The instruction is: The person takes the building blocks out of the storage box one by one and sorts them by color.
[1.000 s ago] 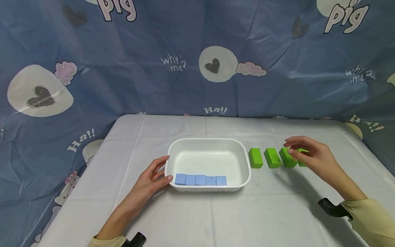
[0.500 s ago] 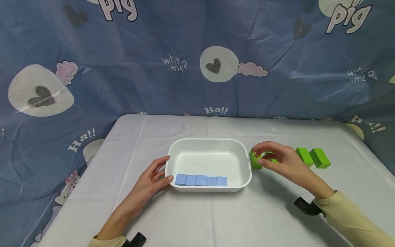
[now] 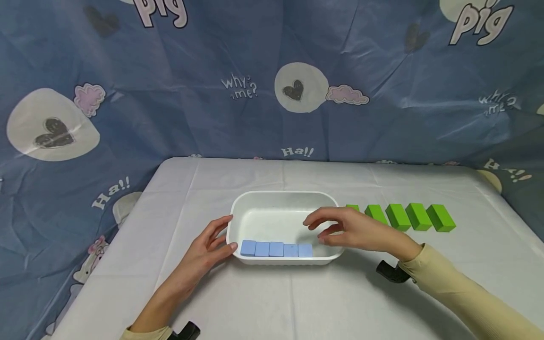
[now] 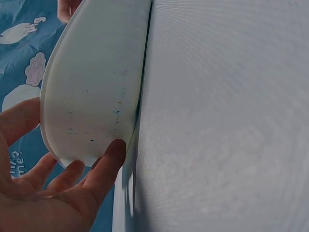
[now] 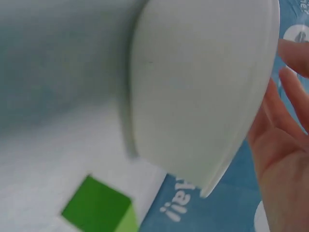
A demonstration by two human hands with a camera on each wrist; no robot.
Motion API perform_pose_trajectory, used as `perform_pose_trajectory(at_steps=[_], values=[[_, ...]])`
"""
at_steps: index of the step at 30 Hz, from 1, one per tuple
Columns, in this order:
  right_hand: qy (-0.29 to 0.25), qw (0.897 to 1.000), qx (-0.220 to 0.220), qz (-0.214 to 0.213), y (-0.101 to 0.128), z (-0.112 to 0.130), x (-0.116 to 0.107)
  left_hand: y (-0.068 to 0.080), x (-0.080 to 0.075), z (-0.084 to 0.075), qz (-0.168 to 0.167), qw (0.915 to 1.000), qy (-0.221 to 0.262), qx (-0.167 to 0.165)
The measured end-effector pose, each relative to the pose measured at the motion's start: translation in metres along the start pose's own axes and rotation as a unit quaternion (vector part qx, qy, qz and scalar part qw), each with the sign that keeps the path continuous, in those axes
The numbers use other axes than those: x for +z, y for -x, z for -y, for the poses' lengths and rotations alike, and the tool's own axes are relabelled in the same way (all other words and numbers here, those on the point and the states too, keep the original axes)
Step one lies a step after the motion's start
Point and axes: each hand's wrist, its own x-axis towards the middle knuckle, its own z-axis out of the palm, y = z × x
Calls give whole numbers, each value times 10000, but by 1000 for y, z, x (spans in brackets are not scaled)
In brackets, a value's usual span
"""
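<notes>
White surface (image 3: 255, 302) carried white tray (image 3: 272, 218). Left hand (image 3: 206, 248): fingers spread, touching tray's left end. Right hand (image 3: 350, 229): over tray's right end, fingers bent, loosely spread. Five green blocks (image 3: 398, 217): row right of tray. Five blue blocks (image 3: 276, 249): inside, along near wall.

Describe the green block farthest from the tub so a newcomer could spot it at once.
In the head view, find the white tub on the white table. A row of five green blocks runs from beside the tub toward the right. Take the end block: unlike the other four, it has no green block to its right.
</notes>
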Motion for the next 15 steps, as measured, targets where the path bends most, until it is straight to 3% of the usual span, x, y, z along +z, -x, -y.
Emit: perform_pose_trajectory(at_steps=[8, 15], values=[[399, 9934, 490, 955, -21, 3, 2, 0, 0, 0, 90, 10000, -3, 14], [1085, 9814, 885, 1314, -34, 6, 6, 0, -2, 0, 110, 9999, 19, 44]])
